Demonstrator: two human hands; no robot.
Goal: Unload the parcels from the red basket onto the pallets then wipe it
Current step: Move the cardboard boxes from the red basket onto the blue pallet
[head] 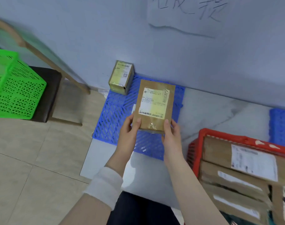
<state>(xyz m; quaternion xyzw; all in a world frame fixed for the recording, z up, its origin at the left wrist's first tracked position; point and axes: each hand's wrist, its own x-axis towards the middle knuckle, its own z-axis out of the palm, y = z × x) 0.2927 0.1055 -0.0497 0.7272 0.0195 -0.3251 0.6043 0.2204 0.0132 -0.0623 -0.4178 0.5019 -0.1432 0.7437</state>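
A flat brown cardboard parcel with a white and yellow label hangs over the blue pallet. My left hand grips its near left corner and my right hand grips its near right corner. A smaller taped parcel stands on the pallet's far corner against the wall. The red basket sits at the lower right, packed with several brown parcels.
A green plastic crate rests on a dark stool at the left, under a leaning wooden frame. A second blue pallet lies at the right edge. The blue-grey wall runs behind.
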